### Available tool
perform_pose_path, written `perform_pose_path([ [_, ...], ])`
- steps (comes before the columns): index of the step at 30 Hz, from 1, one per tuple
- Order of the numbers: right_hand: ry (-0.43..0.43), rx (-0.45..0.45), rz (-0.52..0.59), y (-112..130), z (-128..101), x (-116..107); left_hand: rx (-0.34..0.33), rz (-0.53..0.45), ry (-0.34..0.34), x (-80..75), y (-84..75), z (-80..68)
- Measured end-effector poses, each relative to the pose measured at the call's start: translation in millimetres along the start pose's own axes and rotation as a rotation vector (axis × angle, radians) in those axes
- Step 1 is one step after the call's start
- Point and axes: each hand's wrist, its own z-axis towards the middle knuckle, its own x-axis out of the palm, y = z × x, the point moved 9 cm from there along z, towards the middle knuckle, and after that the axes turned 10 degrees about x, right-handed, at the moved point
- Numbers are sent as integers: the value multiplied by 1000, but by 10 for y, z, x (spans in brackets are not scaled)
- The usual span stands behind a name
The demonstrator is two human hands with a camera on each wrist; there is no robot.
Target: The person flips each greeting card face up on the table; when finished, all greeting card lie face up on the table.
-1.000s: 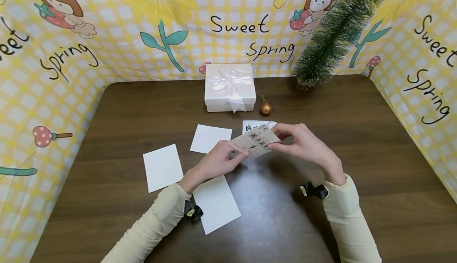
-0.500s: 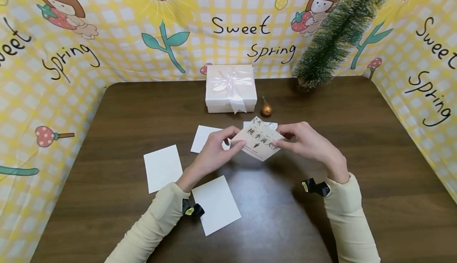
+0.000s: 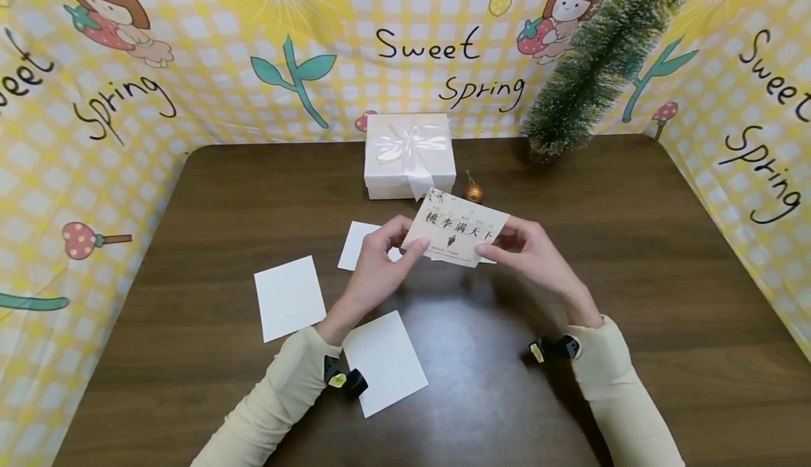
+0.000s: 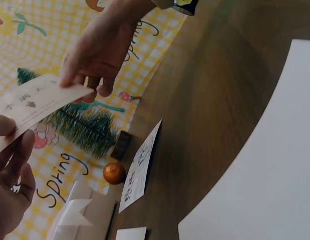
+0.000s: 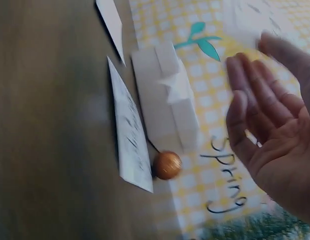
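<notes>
Right grip (image 5: 280, 132) on blurred card (image 5: 252, 22)

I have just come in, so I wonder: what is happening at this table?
Someone is holding a printed card above the table, with the left hand at one end and the right hand at the other. Its print faces the head camera. A second card, also printed, lies on the table, and three white cards are spread there too. Farther back are a box with a bow, a ball and a tree.
</notes>
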Motion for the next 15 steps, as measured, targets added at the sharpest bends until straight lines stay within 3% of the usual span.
perform_pose_path([
  [5,10,9,15,-27,-25,-5,-32,33,21,19,43,-10],
  [10,74,32,-102,-30,-77,-63,-67,82,47,-14,80,-26],
  [15,155,74,-163,-71,-119,-62,-71,115,121,86,142,-70],
])
